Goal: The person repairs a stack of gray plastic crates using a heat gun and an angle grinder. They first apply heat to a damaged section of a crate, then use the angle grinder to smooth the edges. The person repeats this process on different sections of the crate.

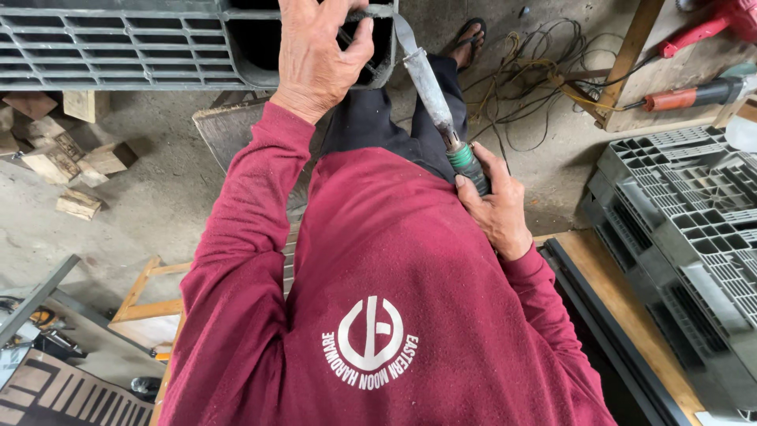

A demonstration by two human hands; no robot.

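While the left hand [319, 59] clamps down on the rim of the grey moulded plastic pallet [118, 43], fingers curled over the edge into one of its dark openings, the right hand [493, 207] is wrapped tight around the black-and-green handle of a long metal-barrelled tool [432, 91]. The tool's flattened dull tip reaches the pallet's edge just beside the left hand's fingers, where a bent grey strip shows. As a judgement, work on that edge is under way and not finished: the tip sits at the rim, and no completed seam or cut can be made out, since the hand hides that spot.

The pallet is a ribbed lattice of matte hard plastic, scuffed and dusty. Right of the pallet, past the tool, a tangle of thin cables [528, 71] lies on the rough concrete floor, and beyond it two red power tools [694, 95] rest on a pale wooden board. A stack of similar grey pallets [678, 229] stands farther right. Left of and below the pallet lie rough pale wood offcuts [67, 162].
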